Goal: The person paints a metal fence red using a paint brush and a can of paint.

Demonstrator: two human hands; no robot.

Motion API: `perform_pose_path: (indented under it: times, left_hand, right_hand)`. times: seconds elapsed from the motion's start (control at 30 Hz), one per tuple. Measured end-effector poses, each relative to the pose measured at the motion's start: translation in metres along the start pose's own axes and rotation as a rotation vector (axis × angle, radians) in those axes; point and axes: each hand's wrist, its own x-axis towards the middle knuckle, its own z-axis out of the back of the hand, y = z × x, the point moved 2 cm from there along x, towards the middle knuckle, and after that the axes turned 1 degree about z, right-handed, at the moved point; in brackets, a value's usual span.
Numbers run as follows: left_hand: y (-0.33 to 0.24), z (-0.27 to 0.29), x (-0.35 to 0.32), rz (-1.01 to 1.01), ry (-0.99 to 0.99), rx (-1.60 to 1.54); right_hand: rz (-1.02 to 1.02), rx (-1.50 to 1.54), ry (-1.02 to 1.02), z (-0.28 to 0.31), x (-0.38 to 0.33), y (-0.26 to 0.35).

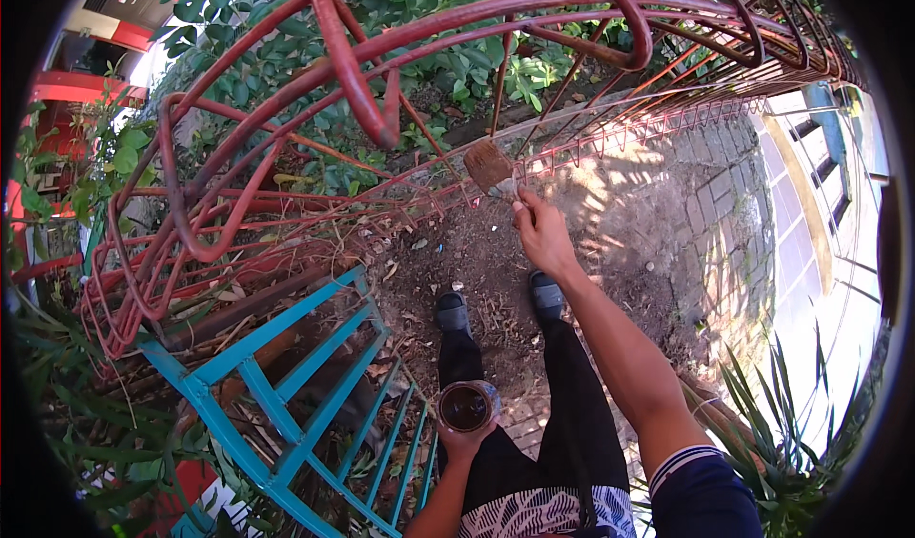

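My right hand (545, 237), its arm stretched forward, is closed round the handle of a wide paintbrush (488, 165). The bristles are stained reddish brown and point up and left, close to the lower wires of a red metal fence (457, 14). Whether they touch a wire I cannot tell. Low in front of my body, my left hand (465, 445) grips a round cup (493, 403) with dark brown liquid inside. The fence's thick looped top bars curve across the upper part of the view.
A teal metal frame with slanting bars (295, 433) stands close on my left. Leafy bushes (419, 71) grow behind the fence. Underfoot is bare soil (496, 347) with dry leaves, and paving (715, 195) lies to the right. A spiky plant (782, 414) stands at lower right.
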Motion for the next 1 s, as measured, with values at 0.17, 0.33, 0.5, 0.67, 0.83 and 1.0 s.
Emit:
perform_pose_path:
  times: [0.17,0.33,0.5,0.67,0.83,1.0]
  left_hand:
    - [0.016,0.014,0.029,-0.060,0.169,0.185]
    - [0.047,0.009,0.080,-0.173,0.266,0.199]
    - [0.059,-0.028,0.123,-0.135,0.237,0.050]
    - [0.078,-0.065,0.128,-0.173,0.277,0.049]
    - [0.086,-0.061,0.119,-0.091,0.220,0.089]
    - [0.097,-0.066,0.111,-0.040,0.166,0.046]
  right_hand:
    - [-0.274,0.241,-0.143,-0.058,-0.026,-0.112]
    - [-0.391,0.191,-0.143,-0.104,-0.011,-0.168]
    - [-0.336,0.197,-0.075,-0.134,0.032,-0.164]
    - [-0.279,0.122,-0.039,-0.149,0.101,-0.165]
    - [-0.292,-0.003,-0.020,-0.198,0.130,-0.167]
    - [-0.483,0.150,0.214,-0.215,0.114,-0.188]
